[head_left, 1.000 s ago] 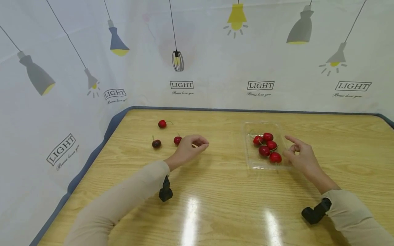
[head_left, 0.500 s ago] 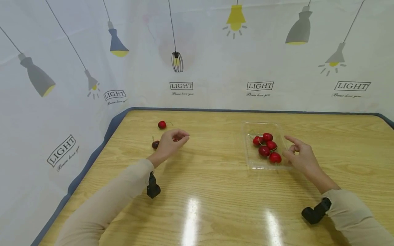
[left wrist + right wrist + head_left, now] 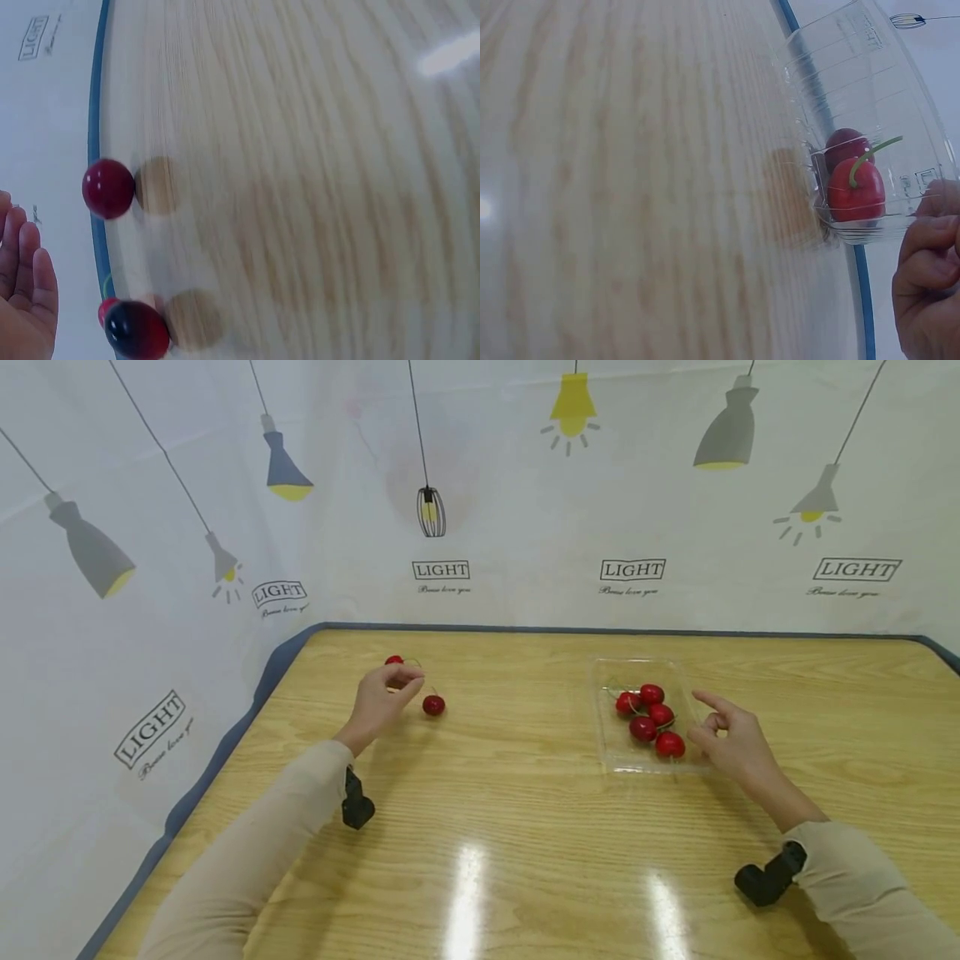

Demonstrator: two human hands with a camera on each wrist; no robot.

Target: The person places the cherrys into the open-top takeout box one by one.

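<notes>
My left hand point(image 3: 382, 700) hovers over the left part of the table, fingers loosely bent and nothing seen between them. Just right of it lies a red cherry point(image 3: 433, 705); another cherry point(image 3: 393, 660) shows behind its fingertips. A dark cherry point(image 3: 139, 330) appears low in the left wrist view and is hidden by the hand in the head view. On the right, my right hand point(image 3: 738, 747) pinches the right side of a clear plastic container point(image 3: 607, 752), index finger stretched along it. Several red cherries with stems point(image 3: 643, 728) lie inside.
The wooden table point(image 3: 525, 827) has a blue edge point(image 3: 525, 629) along the back and left. White cloth printed with lamps point(image 3: 510, 527) hangs behind it. Black wrist cameras point(image 3: 358, 810) sit on both forearms, over beige sleeves.
My left hand has moved left and slightly back, uncovering the red cherry at its right and covering the dark one. My right hand and the container have stayed in place.
</notes>
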